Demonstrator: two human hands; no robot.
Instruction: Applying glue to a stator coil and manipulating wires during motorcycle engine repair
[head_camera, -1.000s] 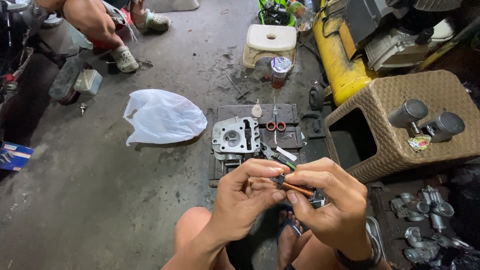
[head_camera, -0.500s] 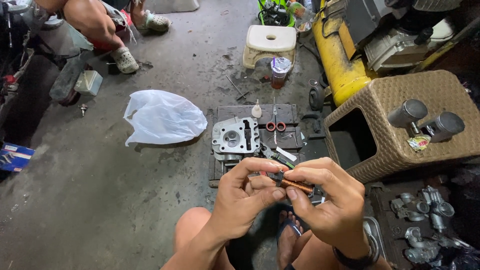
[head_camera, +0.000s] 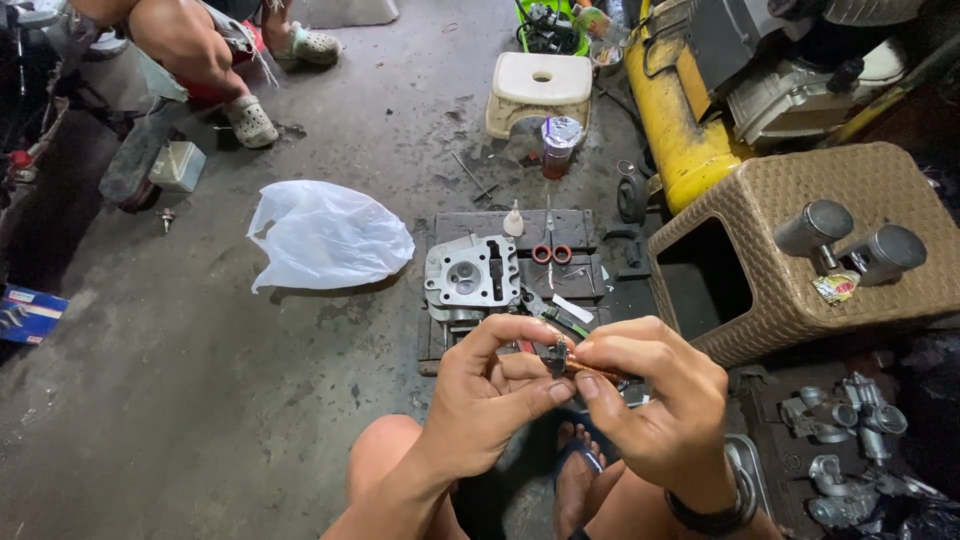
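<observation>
1. Head view, near: the left hand (head_camera: 490, 400) and the right hand (head_camera: 655, 405) meet in the middle, just above the person's knees. They sit close to the eyes, so the tiny work is easy to see.
2. Both grips are pinched shut on one small metal part (head_camera: 557, 355). The right hand also holds a thin orange stick (head_camera: 592, 372) that pokes at the part, while the left hand holds the part steady.
3. Just past the hands, a dark mat (head_camera: 590, 290) lies on the floor and keeps small bits together. On it sit a grey engine block (head_camera: 472, 272) and red scissors (head_camera: 551, 250), close enough to grab.
4. Far left lies a white plastic bag (head_camera: 325, 238). On the right stands a brown woven stool (head_camera: 830, 250).
</observation>
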